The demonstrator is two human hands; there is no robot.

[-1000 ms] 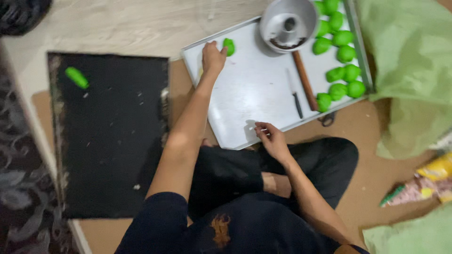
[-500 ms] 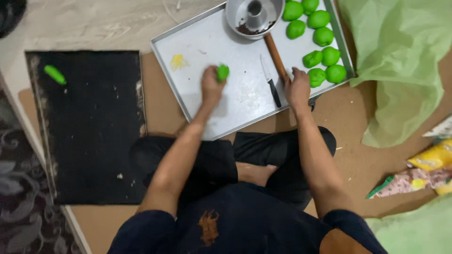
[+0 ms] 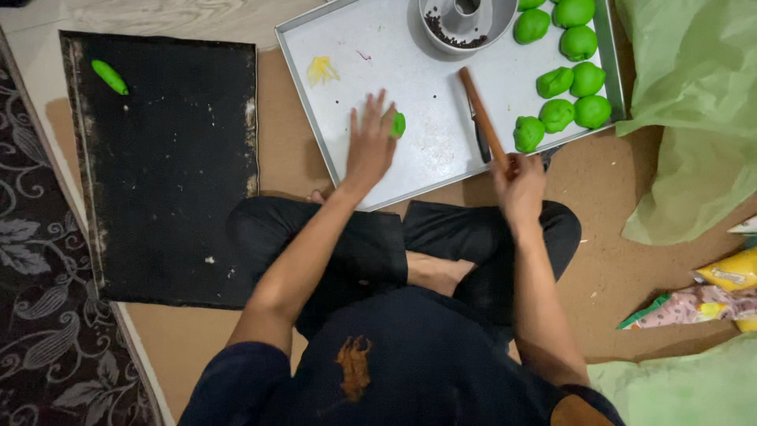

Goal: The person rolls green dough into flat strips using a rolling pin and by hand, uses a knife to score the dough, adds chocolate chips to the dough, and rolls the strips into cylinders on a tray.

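My left hand lies flat on the silver tray with its fingers spread. A small green dough piece sits at its fingertips, partly under them. My right hand is closed on the near end of a thin wooden rolling stick, which lies slanted across the tray. A dark knife rests just left of the stick. Several green dough balls are grouped on the tray's right side.
A metal ring-shaped bowl with dark bits stands at the tray's far edge, and a yellow scrap lies on the tray's left. A black tray at left carries one green roll. A green plastic sheet and packets lie at right.
My left hand brought the green dough piece from the tray's far left to its middle and flattened out over it. My right hand moved from the tray's near edge and closed on the stick.
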